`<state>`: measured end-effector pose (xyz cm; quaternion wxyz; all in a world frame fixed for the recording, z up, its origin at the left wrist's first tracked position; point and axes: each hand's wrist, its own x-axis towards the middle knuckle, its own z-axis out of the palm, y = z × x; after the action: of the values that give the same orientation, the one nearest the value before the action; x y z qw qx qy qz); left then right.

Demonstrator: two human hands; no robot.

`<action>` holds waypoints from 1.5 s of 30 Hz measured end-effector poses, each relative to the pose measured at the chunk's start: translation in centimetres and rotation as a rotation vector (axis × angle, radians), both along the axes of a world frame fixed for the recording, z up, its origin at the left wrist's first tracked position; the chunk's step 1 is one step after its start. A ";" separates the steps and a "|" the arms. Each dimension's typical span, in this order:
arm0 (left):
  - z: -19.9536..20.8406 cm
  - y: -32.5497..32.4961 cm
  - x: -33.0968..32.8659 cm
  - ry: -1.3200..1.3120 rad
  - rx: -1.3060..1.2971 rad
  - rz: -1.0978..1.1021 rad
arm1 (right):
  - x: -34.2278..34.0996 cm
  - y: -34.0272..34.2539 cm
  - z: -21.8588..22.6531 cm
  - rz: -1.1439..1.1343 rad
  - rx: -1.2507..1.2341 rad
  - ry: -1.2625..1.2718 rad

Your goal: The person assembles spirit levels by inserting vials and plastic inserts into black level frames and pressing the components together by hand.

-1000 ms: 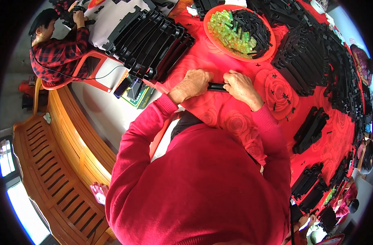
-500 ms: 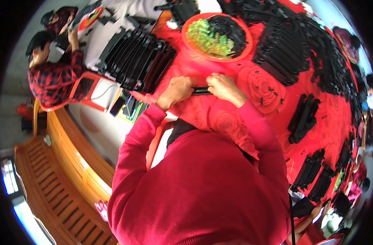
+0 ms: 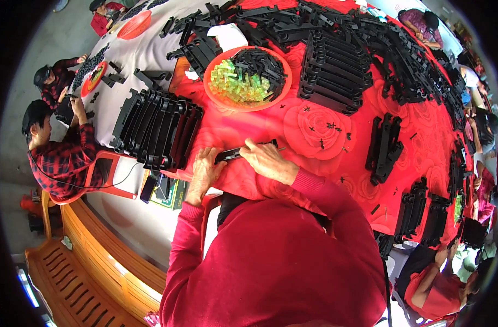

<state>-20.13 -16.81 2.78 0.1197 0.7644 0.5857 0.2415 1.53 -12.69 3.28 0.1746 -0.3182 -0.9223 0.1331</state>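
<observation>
Black bar held between two hands, amid stacked and loose stock

Item in hand: one slim black bar (image 3: 231,155), raised or resting just above the red rose-patterned counter (image 3: 429,152); which of these cannot be told. It lies slantwise before the person, its far end showing past the knuckles.

Left hand (image 3: 205,166): partly curled, fingers and thumb closed about the bar's near left end.

Right hand (image 3: 265,159): fingers bent and drawn together on the bar towards its other end; whether a small part is pinched there too is hidden.

Loose stock: an orange-red basin (image 3: 243,108) beyond the hands, well filled with yellow-green translucent pieces (image 3: 235,84) and small black strips (image 3: 262,62). Tiny black bits (image 3: 331,126) scattered to the right.

Stacked stock: one ribbed black stack (image 3: 156,128) to the left; a second black stack (image 3: 336,71) right of the basin; two black frames (image 3: 384,147) side by side farther right.

Unsorted: a long black heap (image 3: 314,22) along the back.

Condition, by judgement: the bar is mid-handling, not released; ample stock remains loose. Whether the stacked pieces are finished cannot be told.
</observation>
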 end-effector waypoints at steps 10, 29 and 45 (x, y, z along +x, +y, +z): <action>1.9 -0.3 3.1 -0.299 0.324 0.112 | 6.4 0.0 1.8 -0.289 -0.180 0.169; -3.0 -2.0 4.3 -0.262 0.241 0.109 | 19.7 11.4 6.6 -0.770 0.277 -0.077; -3.3 -2.0 4.3 -0.235 0.229 0.135 | 15.2 4.5 6.3 -0.792 0.355 0.314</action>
<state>-15.80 -18.82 -0.54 0.0830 0.6984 0.5862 0.4021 16.70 -8.17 9.62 0.4013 -0.5872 -0.7006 -0.0574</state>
